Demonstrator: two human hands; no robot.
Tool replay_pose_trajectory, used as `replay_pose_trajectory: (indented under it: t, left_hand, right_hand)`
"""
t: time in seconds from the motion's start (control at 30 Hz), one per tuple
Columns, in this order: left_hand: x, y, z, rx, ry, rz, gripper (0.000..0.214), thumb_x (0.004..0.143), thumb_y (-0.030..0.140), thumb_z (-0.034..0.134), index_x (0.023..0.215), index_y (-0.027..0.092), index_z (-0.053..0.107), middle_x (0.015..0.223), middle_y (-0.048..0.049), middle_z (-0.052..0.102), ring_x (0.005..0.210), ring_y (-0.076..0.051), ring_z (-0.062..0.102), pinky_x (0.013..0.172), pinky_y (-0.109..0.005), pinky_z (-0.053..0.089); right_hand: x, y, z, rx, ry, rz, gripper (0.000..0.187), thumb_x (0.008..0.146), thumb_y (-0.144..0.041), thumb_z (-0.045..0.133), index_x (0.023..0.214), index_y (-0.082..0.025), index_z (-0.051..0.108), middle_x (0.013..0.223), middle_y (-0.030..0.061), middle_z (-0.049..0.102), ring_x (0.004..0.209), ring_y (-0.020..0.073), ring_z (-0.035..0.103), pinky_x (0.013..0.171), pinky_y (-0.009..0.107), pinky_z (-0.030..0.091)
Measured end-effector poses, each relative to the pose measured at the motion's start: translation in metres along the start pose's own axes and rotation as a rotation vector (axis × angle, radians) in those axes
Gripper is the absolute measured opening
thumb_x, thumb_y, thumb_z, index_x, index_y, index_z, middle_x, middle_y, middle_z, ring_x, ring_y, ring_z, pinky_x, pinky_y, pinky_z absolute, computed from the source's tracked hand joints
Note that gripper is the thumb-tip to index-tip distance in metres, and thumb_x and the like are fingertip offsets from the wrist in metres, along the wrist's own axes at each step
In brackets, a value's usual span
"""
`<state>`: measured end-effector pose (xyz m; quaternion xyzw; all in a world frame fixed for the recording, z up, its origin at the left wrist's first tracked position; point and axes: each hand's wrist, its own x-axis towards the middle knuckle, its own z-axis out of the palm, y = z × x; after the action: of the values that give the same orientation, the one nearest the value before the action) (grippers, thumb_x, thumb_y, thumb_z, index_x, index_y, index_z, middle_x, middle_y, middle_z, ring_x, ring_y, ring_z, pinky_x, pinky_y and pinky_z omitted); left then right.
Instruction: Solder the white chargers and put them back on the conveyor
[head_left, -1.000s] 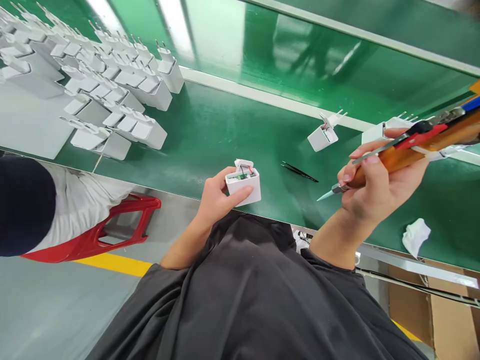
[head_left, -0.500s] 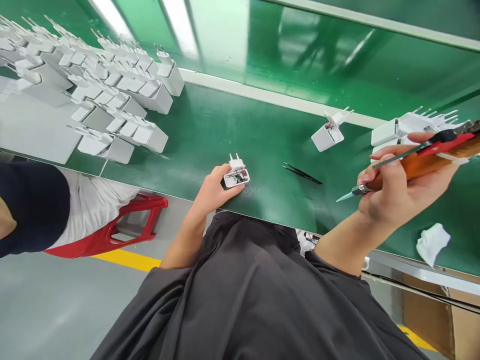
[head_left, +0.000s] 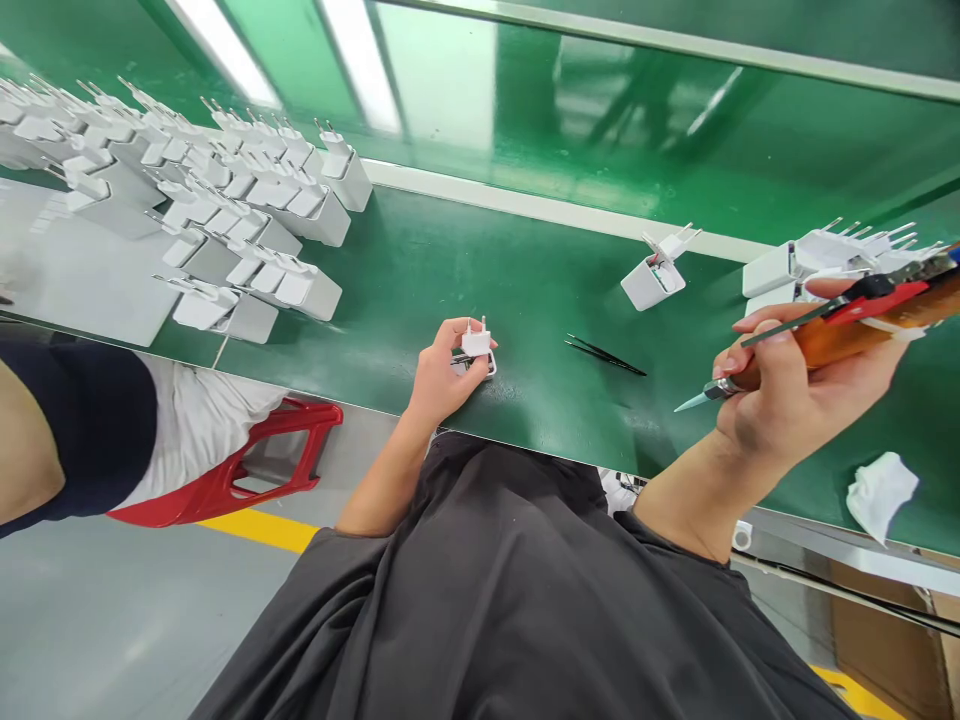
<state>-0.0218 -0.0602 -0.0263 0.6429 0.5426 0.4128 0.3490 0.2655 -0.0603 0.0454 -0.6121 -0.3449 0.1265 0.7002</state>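
My left hand (head_left: 444, 375) is closed on a white two-pin plug piece (head_left: 475, 343), with the thumb and fingers at its sides. The white charger housing (head_left: 491, 366) it belongs to lies just below, on the green bench, partly hidden by the thumb; dark wires show inside. In my right hand (head_left: 787, 385) is an amber-barrelled glue dispenser (head_left: 825, 345) with a red and black lever. Its pale teal tip points down and left, apart from the charger. Between the hands lie black tweezers (head_left: 604, 355).
Rows of white chargers (head_left: 259, 270) stand at left, partly on a white sheet (head_left: 90, 270). One open charger (head_left: 652, 283) stands at back right, near more chargers (head_left: 769, 270). A crumpled white tissue (head_left: 881, 495) lies at right. A person's arm (head_left: 82, 430) is at left.
My left fingers have shifted from the charger housing's sides up onto the plug piece, which now stands over the housing and covers its opening. My right hand has barely moved.
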Motion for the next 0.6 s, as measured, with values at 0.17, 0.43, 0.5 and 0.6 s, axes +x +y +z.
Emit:
replay_pose_trajectory:
  t: [0.17,0.43,0.5,0.6]
  left_hand:
    - [-0.002,0.004,-0.012,0.324,-0.045,0.3,0.052,0.08,0.014,0.047,0.131,0.018,0.05,0.106,-0.0063,0.073,0.107,-0.022,0.06,0.096,-0.037,0.042]
    - [-0.012,0.015,-0.032,0.502,-0.162,0.374,0.05,0.098,0.022,0.044,0.148,0.019,0.04,0.122,-0.0058,0.069,0.118,-0.022,0.054,0.102,-0.037,0.039]
    - [-0.014,0.016,-0.027,0.456,-0.105,0.323,0.039,0.097,0.028,0.049,0.135,0.02,0.054,0.117,-0.0055,0.071,0.113,-0.02,0.058,0.096,-0.032,0.045]
    - [-0.015,0.017,-0.019,0.387,-0.012,0.185,0.026,0.093,0.035,0.058,0.115,0.022,0.064,0.108,-0.005,0.072,0.099,-0.017,0.065,0.085,-0.028,0.051]
  right_hand:
    - [-0.002,0.001,0.0,0.165,-0.198,-0.154,0.041,0.055,-0.021,0.064,0.096,-0.025,0.062,0.076,0.0007,0.063,0.048,0.0135,0.053,0.032,0.024,0.031]
    - [0.0,0.003,-0.001,0.139,-0.21,-0.103,0.044,0.054,-0.024,0.066,0.097,-0.026,0.059,0.071,-0.0005,0.06,0.047,0.0147,0.054,0.031,0.023,0.029]
    - [0.0,0.003,-0.001,0.146,-0.21,-0.099,0.044,0.053,-0.023,0.067,0.097,-0.026,0.06,0.07,-0.0004,0.06,0.048,0.015,0.054,0.031,0.023,0.03]
    - [0.0,0.003,-0.001,0.156,-0.22,-0.113,0.043,0.055,-0.023,0.069,0.097,-0.025,0.061,0.07,0.0006,0.061,0.045,0.0136,0.052,0.031,0.023,0.03]
